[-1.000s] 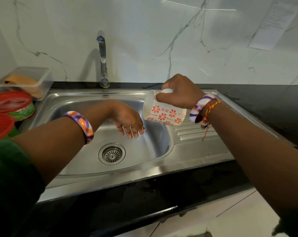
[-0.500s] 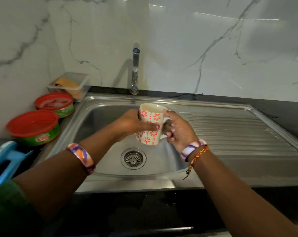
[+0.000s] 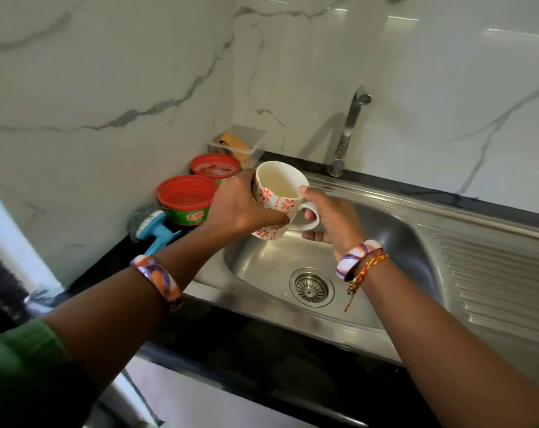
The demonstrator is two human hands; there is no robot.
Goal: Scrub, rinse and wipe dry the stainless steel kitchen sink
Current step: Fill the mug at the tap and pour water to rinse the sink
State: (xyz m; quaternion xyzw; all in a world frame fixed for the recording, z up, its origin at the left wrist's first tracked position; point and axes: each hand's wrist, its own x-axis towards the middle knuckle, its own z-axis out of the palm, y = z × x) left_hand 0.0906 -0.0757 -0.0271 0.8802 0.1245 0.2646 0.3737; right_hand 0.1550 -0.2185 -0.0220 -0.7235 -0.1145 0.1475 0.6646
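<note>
A white mug [image 3: 279,199] with red flower prints hangs tilted above the left end of the stainless steel sink [image 3: 262,267]. My left hand [image 3: 240,208] grips the mug's body from the left. My right hand [image 3: 330,220] is at the mug's handle, fingers curled through and around it. The drain strainer [image 3: 311,287] lies below the hands in the bowl. The ribbed drainboard [image 3: 493,273] stretches to the right. The tap [image 3: 348,131] stands at the back of the sink.
On the black counter left of the sink stand two red-lidded green tubs of dish soap [image 3: 186,199], a clear box with a yellow sponge [image 3: 235,143], and a blue-handled scrubber [image 3: 152,230]. White marble walls close the corner. The counter's front edge [image 3: 262,350] runs below.
The view has swung left toward the corner. The mug, tipped over the bowl by the right hand a second ago, now sits upright-tilted in both hands, carried toward the sink's left end.
</note>
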